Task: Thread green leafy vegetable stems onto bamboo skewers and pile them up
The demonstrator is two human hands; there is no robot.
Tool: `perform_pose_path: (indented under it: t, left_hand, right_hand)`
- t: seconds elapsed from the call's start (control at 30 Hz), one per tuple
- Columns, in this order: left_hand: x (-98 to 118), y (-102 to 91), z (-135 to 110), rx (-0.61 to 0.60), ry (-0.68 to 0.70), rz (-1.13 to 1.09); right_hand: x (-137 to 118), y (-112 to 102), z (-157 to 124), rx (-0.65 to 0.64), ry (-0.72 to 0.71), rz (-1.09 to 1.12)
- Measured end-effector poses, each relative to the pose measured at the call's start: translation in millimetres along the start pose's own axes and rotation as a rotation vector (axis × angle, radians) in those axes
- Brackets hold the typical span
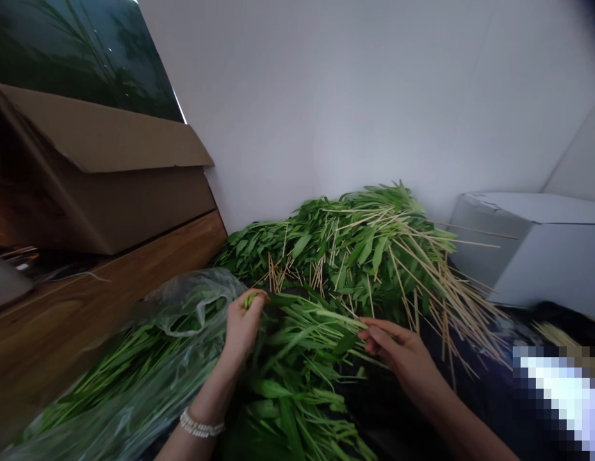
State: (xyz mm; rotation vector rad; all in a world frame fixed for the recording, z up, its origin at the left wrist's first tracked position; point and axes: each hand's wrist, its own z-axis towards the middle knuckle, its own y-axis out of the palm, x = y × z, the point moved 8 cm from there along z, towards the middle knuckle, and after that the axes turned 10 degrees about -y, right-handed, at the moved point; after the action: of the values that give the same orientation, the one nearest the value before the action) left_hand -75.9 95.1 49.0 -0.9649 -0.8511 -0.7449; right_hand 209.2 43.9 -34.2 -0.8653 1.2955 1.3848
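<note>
My left hand (243,323), wearing a beaded bracelet at the wrist, is closed in a fist, with short pieces of green stem (250,300) poking out of it. My right hand (396,349) pinches the pale cut end of a leafy green stalk (336,316) between thumb and fingers. Under and between both hands lies a loose heap of leafy greens (290,400), like water spinach. More of these greens fill a clear plastic bag (129,390) by my left forearm.
Beyond my hands, a larger pile of leafy greens (301,243) with many thin pale sticks (441,288) rests against the white wall (335,102). On the left, an open cardboard box (138,205) stands on a wooden surface (182,246). A white box (551,250) is at the right.
</note>
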Motion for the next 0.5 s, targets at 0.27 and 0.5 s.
perform_pose_path:
  t: [0.27,0.5]
  left_hand:
    - [22.5,1.3,-12.6,-0.029,0.191,0.059]
    - [46.2,58.1,-63.8,-0.417,0.659,0.416]
  right_hand:
    - [-6.1,12.0,-3.0,-0.085,-0.015,-0.086]
    - [-5.4,16.4,-4.0,-0.110,-0.040,-0.146]
